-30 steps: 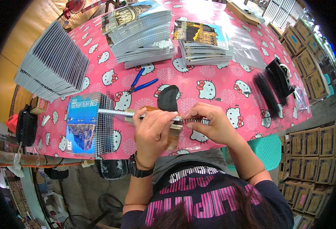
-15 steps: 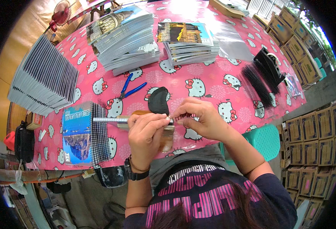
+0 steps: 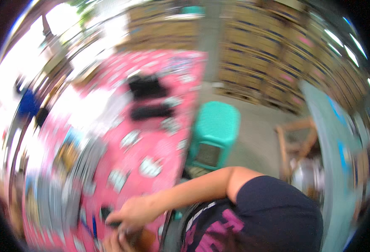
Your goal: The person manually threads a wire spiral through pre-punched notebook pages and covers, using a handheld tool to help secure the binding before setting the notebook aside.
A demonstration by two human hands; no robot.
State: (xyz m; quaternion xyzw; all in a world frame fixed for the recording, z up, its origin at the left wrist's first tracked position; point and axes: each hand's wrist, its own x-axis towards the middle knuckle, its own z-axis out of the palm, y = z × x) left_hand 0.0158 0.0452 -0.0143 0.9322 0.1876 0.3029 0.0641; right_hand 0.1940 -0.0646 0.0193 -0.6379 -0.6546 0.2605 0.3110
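Motion blurs the whole picture. At the lower left, my right hand (image 3: 136, 213) is over the pink patterned table, fingers pointing left and too smeared to read. A small black pad (image 3: 106, 212) is just past its fingertips. Close below, at the picture's lower edge, part of my left hand (image 3: 117, 242) shows; its grip is lost in the blur. Blue-handled pliers (image 3: 94, 227) lie to the left of my hands. Beyond them stand stacks of spiral-bound booklets (image 3: 84, 166).
Black wire spirals (image 3: 151, 112) and a black holder (image 3: 146, 86) lie farther along the pink table (image 3: 122, 157). A turquoise stool (image 3: 217, 119) stands beside its right edge. Stacked cardboard boxes (image 3: 252, 54) rise behind, and a pale panel (image 3: 334, 164) stands at the right.
The view has swung to the right, bringing the stool and boxes toward the middle. My hands now sit at the lower left, with the left one mostly out of the picture.
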